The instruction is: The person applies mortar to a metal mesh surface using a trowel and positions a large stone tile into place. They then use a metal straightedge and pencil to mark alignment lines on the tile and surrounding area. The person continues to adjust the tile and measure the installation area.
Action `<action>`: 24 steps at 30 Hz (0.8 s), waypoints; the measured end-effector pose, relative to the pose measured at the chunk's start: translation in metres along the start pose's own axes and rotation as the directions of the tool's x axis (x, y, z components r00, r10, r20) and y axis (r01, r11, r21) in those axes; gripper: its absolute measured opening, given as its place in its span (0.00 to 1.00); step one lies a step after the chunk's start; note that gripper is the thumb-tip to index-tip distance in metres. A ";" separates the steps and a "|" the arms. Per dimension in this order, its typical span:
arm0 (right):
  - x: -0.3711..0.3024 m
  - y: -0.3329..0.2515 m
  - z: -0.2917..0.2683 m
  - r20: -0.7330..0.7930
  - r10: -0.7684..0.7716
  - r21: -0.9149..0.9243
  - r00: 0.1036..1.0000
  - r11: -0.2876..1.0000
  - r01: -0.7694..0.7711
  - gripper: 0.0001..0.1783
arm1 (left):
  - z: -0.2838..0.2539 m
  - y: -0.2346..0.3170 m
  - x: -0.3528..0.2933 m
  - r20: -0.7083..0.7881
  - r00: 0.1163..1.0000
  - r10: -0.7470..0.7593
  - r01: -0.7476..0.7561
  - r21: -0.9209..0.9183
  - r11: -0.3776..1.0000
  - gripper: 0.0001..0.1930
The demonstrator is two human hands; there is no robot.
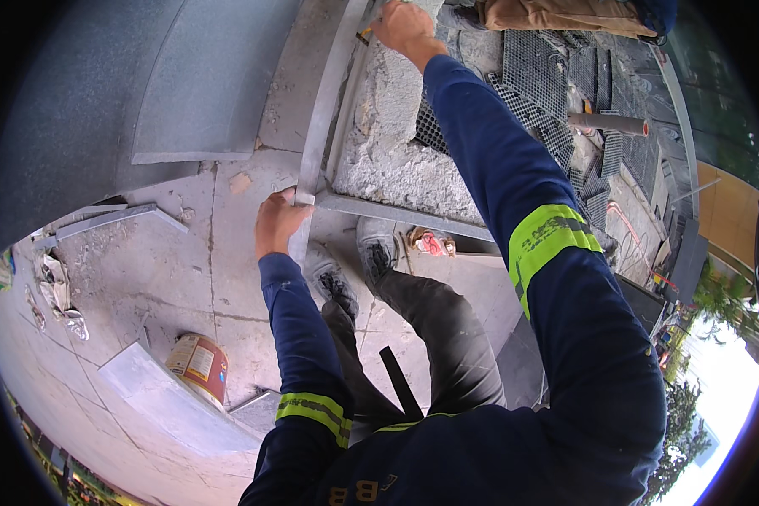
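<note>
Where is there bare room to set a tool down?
Mostly bare floor tiles lie between the left hand, the bucket and the angled grey strip; a smaller patch sits between the right trouser leg and the grey edging. It is crowded right of the right sleeve: black grid mats and a pipe.

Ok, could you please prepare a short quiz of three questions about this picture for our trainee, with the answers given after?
1. Which hand is at the near end of the long grey strip?
2. True or false: the bucket is in the left half of the picture.
3. Choose one. The bands on the dark blue sleeves are mainly:
a) red
b) yellow-green
c) white

Key:
1. The left hand.
2. True.
3. b
</note>
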State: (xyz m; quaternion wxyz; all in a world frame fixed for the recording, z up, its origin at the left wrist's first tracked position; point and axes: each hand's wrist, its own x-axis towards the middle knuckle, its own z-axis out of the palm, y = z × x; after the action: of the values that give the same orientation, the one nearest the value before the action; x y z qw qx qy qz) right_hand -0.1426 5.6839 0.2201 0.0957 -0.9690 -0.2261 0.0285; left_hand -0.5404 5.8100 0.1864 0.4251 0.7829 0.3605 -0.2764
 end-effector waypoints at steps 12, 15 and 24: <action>-0.004 -0.005 -0.001 -0.020 -0.027 -0.006 0.999 1.000 0.027 0.16 | -0.002 0.000 -0.001 0.003 1.000 -0.004 0.004 0.008 1.000 0.34; -0.003 0.001 0.001 -0.037 -0.014 -0.008 0.999 1.000 0.014 0.16 | -0.005 0.008 -0.005 0.003 1.000 0.014 -0.014 0.023 1.000 0.34; -0.002 0.001 0.002 -0.056 -0.038 0.017 0.998 0.999 0.038 0.17 | -0.005 0.003 -0.004 0.007 1.000 0.000 0.000 -0.012 1.000 0.32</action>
State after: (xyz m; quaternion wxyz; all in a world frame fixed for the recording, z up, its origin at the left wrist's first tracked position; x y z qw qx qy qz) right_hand -0.1439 5.6829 0.2178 0.1111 -0.9640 -0.2414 0.0020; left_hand -0.5394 5.8121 0.1934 0.4311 0.7794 0.3605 -0.2769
